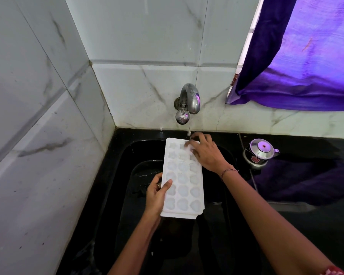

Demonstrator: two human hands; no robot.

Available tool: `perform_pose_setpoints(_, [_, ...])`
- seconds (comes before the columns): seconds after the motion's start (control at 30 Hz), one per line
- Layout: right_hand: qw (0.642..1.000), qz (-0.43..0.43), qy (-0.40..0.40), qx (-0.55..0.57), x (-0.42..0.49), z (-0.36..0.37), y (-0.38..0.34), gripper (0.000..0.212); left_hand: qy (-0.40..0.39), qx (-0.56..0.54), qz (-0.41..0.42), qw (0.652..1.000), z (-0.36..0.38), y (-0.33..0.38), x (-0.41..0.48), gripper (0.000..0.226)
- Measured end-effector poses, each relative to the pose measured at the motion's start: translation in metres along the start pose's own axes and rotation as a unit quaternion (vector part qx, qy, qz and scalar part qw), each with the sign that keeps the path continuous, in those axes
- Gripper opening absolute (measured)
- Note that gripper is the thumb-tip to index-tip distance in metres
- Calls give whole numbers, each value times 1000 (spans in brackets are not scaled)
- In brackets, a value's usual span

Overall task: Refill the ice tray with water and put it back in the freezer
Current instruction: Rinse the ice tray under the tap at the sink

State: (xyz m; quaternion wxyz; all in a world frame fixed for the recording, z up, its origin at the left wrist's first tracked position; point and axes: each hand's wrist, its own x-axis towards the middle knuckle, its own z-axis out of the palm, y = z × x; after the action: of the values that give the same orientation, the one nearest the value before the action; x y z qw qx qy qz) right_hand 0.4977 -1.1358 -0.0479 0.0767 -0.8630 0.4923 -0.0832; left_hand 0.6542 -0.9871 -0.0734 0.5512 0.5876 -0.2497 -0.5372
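A white ice tray [182,187] with several shaped cells is held over the black sink [125,155]. My left hand [157,195] grips its near left edge, thumb on top. My right hand [206,153] lies over the tray's far right corner, fingers spread on the cells. A thin stream of water [189,132] falls from the chrome tap [190,100] onto the tray's far end beside my right fingers.
A round dark pan [145,171] with water sits in the sink under the tray. A small steel kettle [259,152] stands on the black counter to the right. Tiled walls close the left and back. A purple curtain [306,56] hangs at upper right.
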Motion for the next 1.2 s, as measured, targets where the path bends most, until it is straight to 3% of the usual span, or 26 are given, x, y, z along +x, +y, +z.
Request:
perform_pose_setpoints(0.1, [998,46,37,33,-7,4,3,37,7,-26,-6,1000,4,2,1,22])
perform_pose_setpoints(0.27, [998,54,8,-41,-9,6,0,40,13,-35,-12,999,3,0,-1,21])
perform_pose_setpoints(0.4, [999,36,-21,-30,-4,5,-6,40,29,-32,-7,999,-4,-2,-5,20])
perform_pose_setpoints(0.57, [991,34,-23,-127,-2,7,-20,44,38,-37,-7,999,-7,-2,-8,15])
perform_pose_setpoints(0.73, [997,36,-44,-44,1,11,-31,42,29,-44,-3,999,-7,4,-5,16])
perform_pose_setpoints(0.93, [994,102,-43,5,-9,21,-51,66,0,-34,-6,999,-1,4,6,13])
perform_pose_setpoints(1.07, [997,34,-52,-56,-11,20,-60,67,-22,-15,-6,1000,6,-1,11,14])
perform_pose_setpoints(1.2, [997,-45,-59,-32,-22,20,-67,61,-27,-2,-1,1000,10,-4,19,26])
